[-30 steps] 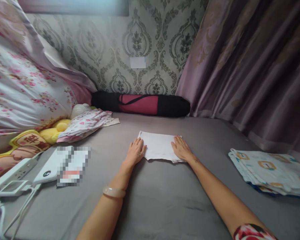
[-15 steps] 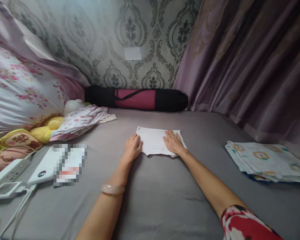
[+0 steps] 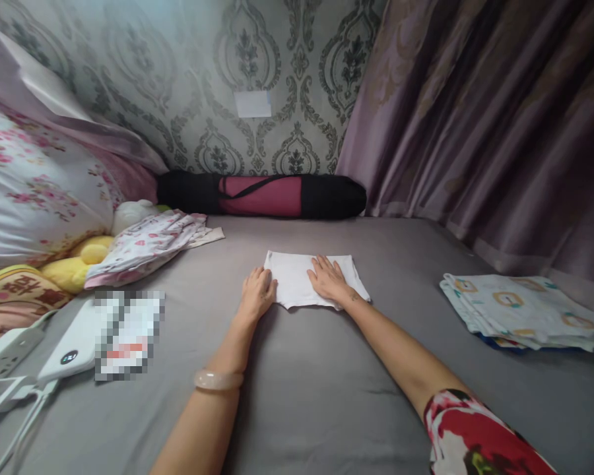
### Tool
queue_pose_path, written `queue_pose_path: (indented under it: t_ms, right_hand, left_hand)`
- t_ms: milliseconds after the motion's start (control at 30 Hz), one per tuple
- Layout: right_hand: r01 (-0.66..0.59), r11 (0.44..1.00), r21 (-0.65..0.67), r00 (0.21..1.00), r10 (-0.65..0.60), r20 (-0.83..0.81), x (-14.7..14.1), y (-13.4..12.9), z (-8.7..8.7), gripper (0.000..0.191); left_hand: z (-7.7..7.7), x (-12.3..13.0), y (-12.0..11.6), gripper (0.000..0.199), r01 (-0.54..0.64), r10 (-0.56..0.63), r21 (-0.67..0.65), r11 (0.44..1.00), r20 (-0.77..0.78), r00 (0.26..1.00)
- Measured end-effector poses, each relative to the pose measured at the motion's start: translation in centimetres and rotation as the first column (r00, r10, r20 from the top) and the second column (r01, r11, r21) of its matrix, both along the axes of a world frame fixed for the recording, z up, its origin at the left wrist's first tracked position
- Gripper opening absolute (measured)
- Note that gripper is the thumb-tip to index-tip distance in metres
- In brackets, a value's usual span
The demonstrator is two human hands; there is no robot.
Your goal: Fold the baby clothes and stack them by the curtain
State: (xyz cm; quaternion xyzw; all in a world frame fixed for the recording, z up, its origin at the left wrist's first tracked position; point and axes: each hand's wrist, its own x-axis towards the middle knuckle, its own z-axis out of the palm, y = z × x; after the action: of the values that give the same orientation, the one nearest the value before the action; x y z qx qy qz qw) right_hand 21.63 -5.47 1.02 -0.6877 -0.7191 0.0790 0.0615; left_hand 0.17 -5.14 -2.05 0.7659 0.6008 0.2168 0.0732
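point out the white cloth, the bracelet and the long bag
White cloth (image 3: pixel 293 278): head view, on its flat top, between the two hands.
Bracelet (image 3: pixel 218 380): head view, on the front of the band.
Long bag (image 3: pixel 263 200): head view, on its pink middle panel.

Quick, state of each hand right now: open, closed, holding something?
Left hand: open, resting at the left edge of the white cloth.
Right hand: open, palm down on the cloth, not gripping it.
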Motion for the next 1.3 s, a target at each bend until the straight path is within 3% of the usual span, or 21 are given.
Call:
queue_pose_path:
  t_ms: [200,567,700,933,1133,1300]
  right_hand:
    - [-0.022,0.998,0.053,1.0,0.023,-0.016,-1.5,0.3,0.2,0.059]
    - [-0.072,0.997,0.01,0.997,0.073,-0.019,-4.6,1.3,0.4,0.06]
    - [-0.075,0.997,-0.031,0.997,0.074,-0.025,-6.0,1.8,0.6,0.06]
    - [-0.144,0.989,0.028,0.988,0.145,-0.046,-8.4,2.7,0.2,0.06]
    - [-0.178,0.984,0.019,0.983,0.179,-0.046,-10.5,4.0,1.0,0.059]
    - [-0.181,0.983,-0.012,0.982,0.18,-0.054,-12.5,4.4,0.2,0.059]
  left_hand:
    - [-0.4,-0.2,0.2,0.031,0.007,-0.008,0.024,1.0,0.016,1.0]
    - [0.0,-0.2,0.4,0.032,-0.049,0.049,0.008,0.999,0.064,0.997]
    - [0.2,-0.3,0.3,0.026,-0.074,0.072,0.028,0.997,0.068,0.995]
    - [0.2,-0.6,0.3,0.019,-0.108,0.106,0.041,0.993,0.061,0.993]
    - [0.3,-0.6,0.4,0.024,-0.119,0.118,0.008,0.993,0.08,0.99]
    - [0.7,-0.7,0.6,0.027,-0.156,0.156,-0.01,0.988,0.097,0.983]
